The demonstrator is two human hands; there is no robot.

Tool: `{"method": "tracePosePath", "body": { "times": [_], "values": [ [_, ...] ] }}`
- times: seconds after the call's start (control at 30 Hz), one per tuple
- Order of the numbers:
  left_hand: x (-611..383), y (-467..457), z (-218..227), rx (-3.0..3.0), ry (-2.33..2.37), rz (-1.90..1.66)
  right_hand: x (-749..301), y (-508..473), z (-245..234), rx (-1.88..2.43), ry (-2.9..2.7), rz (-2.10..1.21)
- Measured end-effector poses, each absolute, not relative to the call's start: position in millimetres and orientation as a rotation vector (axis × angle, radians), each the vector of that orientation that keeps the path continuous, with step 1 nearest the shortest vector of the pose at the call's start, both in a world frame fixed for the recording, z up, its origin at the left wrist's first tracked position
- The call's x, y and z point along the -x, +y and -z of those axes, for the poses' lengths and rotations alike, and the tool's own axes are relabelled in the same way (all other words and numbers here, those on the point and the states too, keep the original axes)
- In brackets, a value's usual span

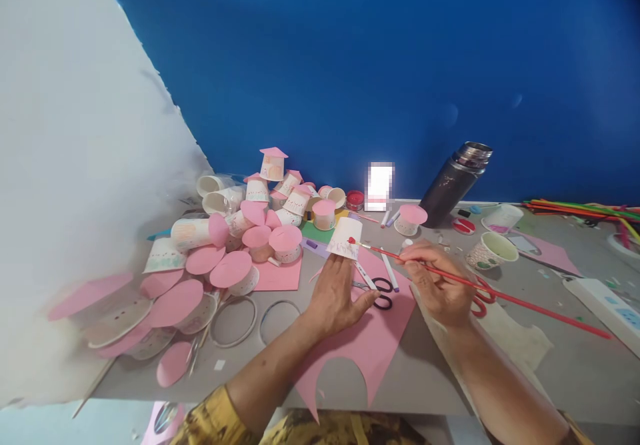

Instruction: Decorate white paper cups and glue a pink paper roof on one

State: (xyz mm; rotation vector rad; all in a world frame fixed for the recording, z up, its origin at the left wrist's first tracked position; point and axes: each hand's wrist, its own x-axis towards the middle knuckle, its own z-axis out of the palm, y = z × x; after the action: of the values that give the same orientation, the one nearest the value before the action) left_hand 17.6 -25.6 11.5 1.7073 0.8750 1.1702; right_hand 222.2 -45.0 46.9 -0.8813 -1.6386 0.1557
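A white paper cup [345, 235] is held upside down, with the fingers of my left hand [334, 298] tucked up inside its mouth and the thumb stretched out to the right. On the cup's side is a small red paint mark, and faint purple strokes run along its rim. My right hand [437, 278] pinches a long red-handled paintbrush [530, 307], its tip touching the red mark. Beneath my left hand lie a cut sheet of pink paper [345, 365] and black-handled scissors [383, 293]. White marker pens [389, 270] rest beside them.
Several cups with pink paper tops [233, 269] crowd the left. Tape rings [233, 321] lie nearer me. A red paint jar [355, 199] stands at the back. A dark flask [455, 185], patterned cup [493, 251], red scissors [483, 296] and power strip [607, 305] are to the right.
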Motion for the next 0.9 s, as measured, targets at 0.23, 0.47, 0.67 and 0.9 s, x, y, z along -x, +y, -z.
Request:
{"method": "tracePosePath", "body": {
  "times": [0.23,0.47,0.67,0.9],
  "values": [
    [-18.9,-21.0,8.1,-1.700,0.911,-1.214,-220.6,-45.0,-49.4,0.880,-1.695,-0.123],
    [-19.0,-18.7,10.1,-1.969,1.062,-1.150,-219.1,-43.6,-52.5,0.887,-1.764,-0.086],
    [-18.3,-16.3,18.9,-2.611,1.321,-0.889,-218.3,-42.3,-50.3,0.887,-1.781,-0.092],
    [-17.6,-16.6,19.9,-2.657,1.315,-0.931,-221.9,-41.8,-48.5,0.911,-1.721,-0.106]
  ]
}}
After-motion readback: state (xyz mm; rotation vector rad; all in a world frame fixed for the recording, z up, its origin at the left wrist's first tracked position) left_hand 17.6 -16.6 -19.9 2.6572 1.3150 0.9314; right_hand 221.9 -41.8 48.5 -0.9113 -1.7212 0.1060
